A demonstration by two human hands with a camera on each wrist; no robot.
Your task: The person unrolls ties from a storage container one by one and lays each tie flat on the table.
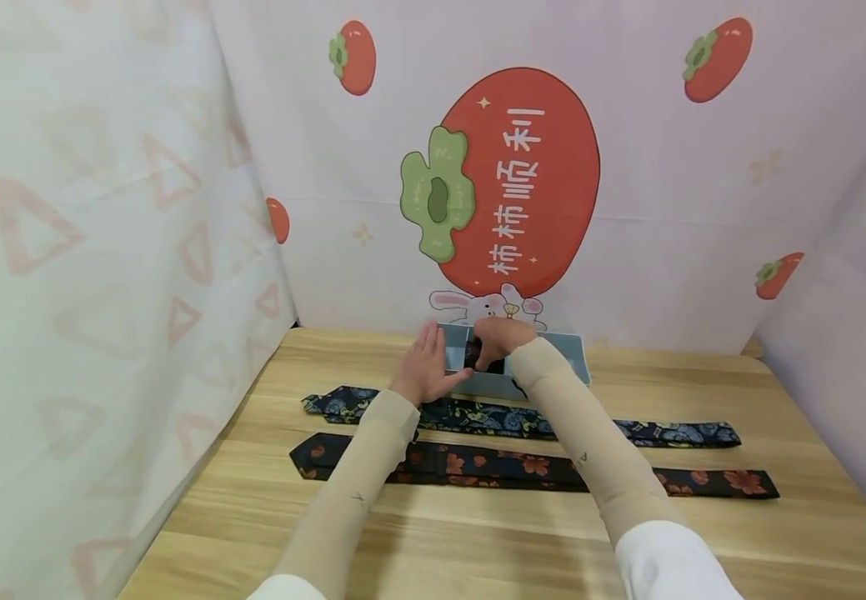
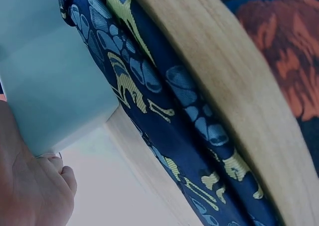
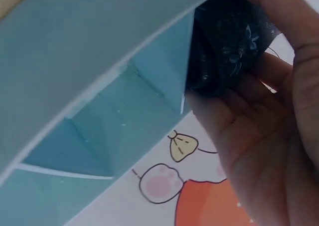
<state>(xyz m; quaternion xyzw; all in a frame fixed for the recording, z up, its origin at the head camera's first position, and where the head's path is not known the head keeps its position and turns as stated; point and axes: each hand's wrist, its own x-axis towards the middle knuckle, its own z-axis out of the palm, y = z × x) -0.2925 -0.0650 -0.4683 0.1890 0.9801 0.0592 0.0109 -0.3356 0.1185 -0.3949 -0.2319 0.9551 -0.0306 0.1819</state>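
A pale blue divided box [image 1: 488, 384] stands at the back of the table against the wall cloth. My right hand [image 1: 502, 338] reaches into one of its middle compartments and grips a dark rolled necktie [image 3: 232, 44] with a faint flower pattern, between thumb and fingers. Part of the roll is hidden by the hand and the box wall. My left hand [image 1: 423, 367] rests against the box's left end, fingers straight. In the right wrist view, thin dividers [image 3: 164, 61] separate the compartments beside the roll.
A navy necktie [image 1: 508, 420] with blue and yellow pattern lies lengthwise just in front of the box. Nearer lies a black necktie [image 1: 493, 468] with orange-red flowers, under both forearms. Printed cloth [image 1: 665, 167] hangs behind the wooden table [image 1: 470, 542] and along its sides.
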